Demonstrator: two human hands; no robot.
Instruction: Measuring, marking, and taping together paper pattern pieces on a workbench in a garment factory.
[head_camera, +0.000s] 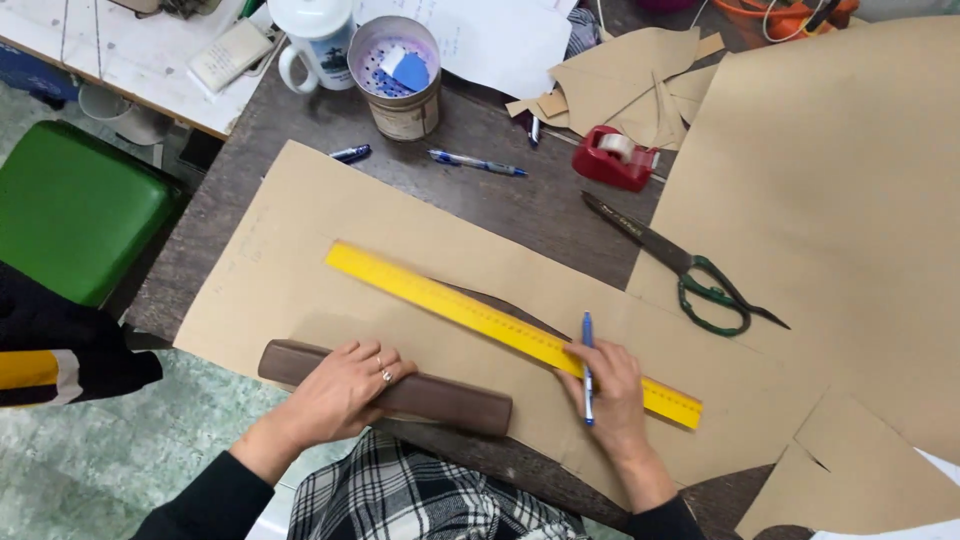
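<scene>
My left hand (340, 392) rests flat on a long brown bar-shaped weight (455, 403) that lies on a sheet of brown pattern paper (300, 235). A blue pen (587, 360) is gripped in my right hand (610, 390), its tip pointing up at the edge of a long yellow ruler (450, 300). The same hand presses down the ruler, which lies diagonally across the paper. A dark curved line shows on the paper just above the ruler.
Green-handled scissors (690, 270), a red tape dispenser (617, 157), two more pens (478, 163), a tin can (397, 78) and a white mug (315, 42) sit on the dark table. A large brown sheet (840, 200) covers the right. A green stool (70, 205) stands left.
</scene>
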